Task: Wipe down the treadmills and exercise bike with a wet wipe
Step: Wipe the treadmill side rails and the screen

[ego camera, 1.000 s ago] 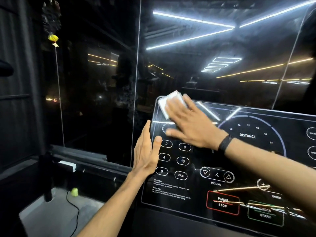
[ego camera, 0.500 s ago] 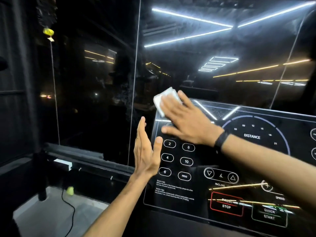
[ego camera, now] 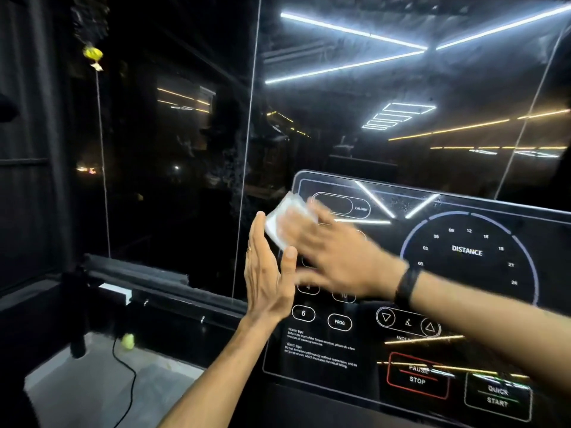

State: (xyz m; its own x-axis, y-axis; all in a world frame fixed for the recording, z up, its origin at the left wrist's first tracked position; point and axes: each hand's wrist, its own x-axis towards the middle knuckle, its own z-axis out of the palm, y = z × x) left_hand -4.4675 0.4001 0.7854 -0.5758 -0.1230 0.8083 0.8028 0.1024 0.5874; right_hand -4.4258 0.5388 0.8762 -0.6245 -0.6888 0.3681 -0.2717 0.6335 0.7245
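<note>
The right hand (ego camera: 336,257) lies flat, fingers straight, pressing the wet wipe (ego camera: 285,222) on the far left part of the treadmill screen (ego camera: 463,304) to rub it clean; the left hand (ego camera: 267,274), open and empty, leans on the screen's left edge, likely to steady it.

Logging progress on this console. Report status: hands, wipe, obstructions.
Right hand flat, pressing wet wipe on treadmill console, upper left. Left hand open at console's left edge. Nothing in the way.
</note>
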